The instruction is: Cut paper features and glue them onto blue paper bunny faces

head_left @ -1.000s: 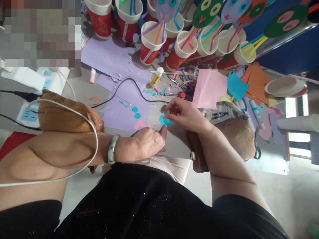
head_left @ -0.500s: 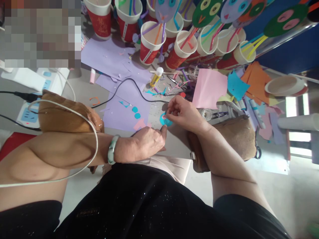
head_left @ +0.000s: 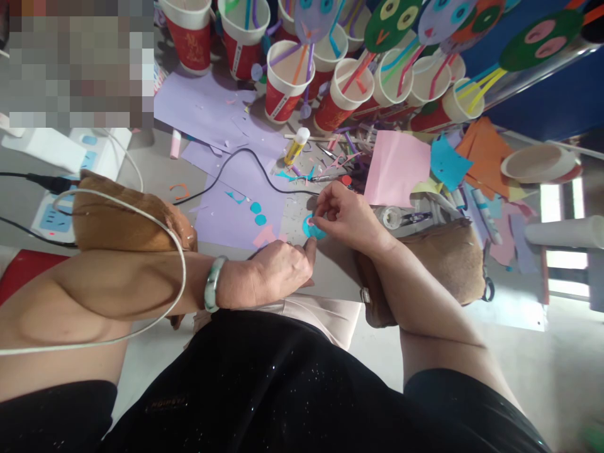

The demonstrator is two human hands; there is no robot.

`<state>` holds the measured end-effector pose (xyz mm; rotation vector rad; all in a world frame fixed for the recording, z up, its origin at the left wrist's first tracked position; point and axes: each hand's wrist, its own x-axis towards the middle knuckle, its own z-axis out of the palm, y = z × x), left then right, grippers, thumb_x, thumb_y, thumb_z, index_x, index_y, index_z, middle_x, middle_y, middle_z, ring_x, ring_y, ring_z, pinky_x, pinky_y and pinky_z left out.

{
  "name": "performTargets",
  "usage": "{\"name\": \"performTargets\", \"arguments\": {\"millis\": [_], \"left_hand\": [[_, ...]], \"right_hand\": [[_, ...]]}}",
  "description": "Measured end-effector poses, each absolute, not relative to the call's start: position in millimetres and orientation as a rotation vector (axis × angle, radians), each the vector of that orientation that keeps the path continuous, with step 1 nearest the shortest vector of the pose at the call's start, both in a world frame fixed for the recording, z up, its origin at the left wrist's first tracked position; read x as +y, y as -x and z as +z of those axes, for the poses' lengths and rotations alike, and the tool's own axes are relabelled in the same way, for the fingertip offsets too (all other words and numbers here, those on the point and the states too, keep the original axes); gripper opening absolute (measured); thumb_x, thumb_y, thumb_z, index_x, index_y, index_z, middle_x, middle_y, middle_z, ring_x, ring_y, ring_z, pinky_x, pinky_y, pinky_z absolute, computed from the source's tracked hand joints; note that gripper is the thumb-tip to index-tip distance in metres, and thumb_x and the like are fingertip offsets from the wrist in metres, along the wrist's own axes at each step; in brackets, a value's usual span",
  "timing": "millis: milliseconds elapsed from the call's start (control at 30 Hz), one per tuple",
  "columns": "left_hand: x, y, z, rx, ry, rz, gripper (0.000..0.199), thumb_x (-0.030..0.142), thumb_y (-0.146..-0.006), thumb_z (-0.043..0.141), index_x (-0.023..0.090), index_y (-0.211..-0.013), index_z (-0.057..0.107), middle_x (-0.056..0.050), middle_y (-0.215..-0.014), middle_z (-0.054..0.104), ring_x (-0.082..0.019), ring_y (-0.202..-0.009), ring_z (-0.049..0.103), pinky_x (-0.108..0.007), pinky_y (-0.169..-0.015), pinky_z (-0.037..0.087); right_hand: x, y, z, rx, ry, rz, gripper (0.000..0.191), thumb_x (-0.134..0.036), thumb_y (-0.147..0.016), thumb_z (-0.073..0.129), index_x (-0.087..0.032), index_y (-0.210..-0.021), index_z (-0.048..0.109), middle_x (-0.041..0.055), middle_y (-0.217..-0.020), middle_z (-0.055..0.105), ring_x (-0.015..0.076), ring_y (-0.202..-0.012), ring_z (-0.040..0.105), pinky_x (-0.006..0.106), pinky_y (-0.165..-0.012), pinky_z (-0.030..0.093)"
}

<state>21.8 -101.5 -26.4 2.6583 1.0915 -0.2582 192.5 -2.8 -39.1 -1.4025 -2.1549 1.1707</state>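
Note:
A small blue paper ring [head_left: 309, 230] with a pink bit on it lies on the grey table between my hands. My left hand [head_left: 278, 269], curled with the index finger extended, presses its fingertip at the ring's lower edge. Above the ring's right side, my right hand [head_left: 346, 217] has thumb and fingers pinched together; whatever is between them is too small to make out. Two blue paper discs [head_left: 257, 214] and a pink paper scrap [head_left: 265, 236] rest on the purple paper [head_left: 221, 226] to the left. A yellow glue stick [head_left: 297, 147] stands behind.
Red paper cups [head_left: 282, 94] with straws and paper faces line the back. A black cable [head_left: 221, 170] crosses the purple paper. Brown cushions [head_left: 123, 220] lie under both arms. Pink paper [head_left: 397, 167], scraps and markers are at right, power strips [head_left: 56, 214] at left.

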Motion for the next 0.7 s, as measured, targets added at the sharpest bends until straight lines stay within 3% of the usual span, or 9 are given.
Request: {"name": "performTargets", "arguments": {"millis": [100, 267, 433, 700], "left_hand": [[-103.0, -21.0, -29.1, 1.100, -2.674, -0.228, 0.078, 0.045, -0.102, 0.056, -0.011, -0.153, 0.039, -0.017, -0.078, 0.075, -0.024, -0.069, 0.071, -0.033, -0.065, 0.051], [-104.4, -20.6, -31.0, 1.103, -2.691, -0.206, 0.078, 0.047, -0.102, 0.055, -0.011, -0.152, 0.039, -0.016, -0.074, 0.074, -0.023, -0.067, 0.070, -0.032, -0.064, 0.050], [-104.2, -20.5, -30.4, 1.105, -2.699, -0.211, 0.079, 0.048, -0.102, 0.055, -0.011, -0.152, 0.040, -0.015, -0.073, 0.073, -0.022, -0.065, 0.069, -0.031, -0.061, 0.049], [-101.9, -21.3, -24.5, 1.089, -2.667, -0.270, 0.081, 0.048, -0.102, 0.056, -0.012, -0.153, 0.037, -0.017, -0.075, 0.075, -0.024, -0.068, 0.072, -0.032, -0.063, 0.050]], "right_hand": [[-3.3, -192.8, -38.6, -2.183, 1.402, 1.125, 0.028, -0.018, -0.069, 0.073, -0.022, -0.087, 0.052, -0.0017, -0.073, 0.066, 0.0122, -0.060, 0.052, 0.028, -0.061, 0.041], [0.4, -199.4, -31.4, -2.297, 1.312, 1.043, 0.007, -0.024, -0.077, 0.069, -0.019, -0.076, 0.064, 0.0007, -0.072, 0.064, 0.0131, -0.064, 0.051, 0.029, -0.063, 0.040], [4.2, -203.3, -30.5, -2.457, 1.133, 0.957, 0.011, -0.025, -0.082, 0.066, -0.019, -0.076, 0.073, 0.0029, -0.072, 0.064, 0.0154, -0.069, 0.055, 0.030, -0.066, 0.041], [4.6, -200.0, -39.5, -2.547, 1.124, 0.908, 0.010, -0.025, -0.082, 0.068, -0.018, -0.080, 0.074, 0.0040, -0.076, 0.066, 0.0158, -0.068, 0.057, 0.030, -0.068, 0.042]]}}
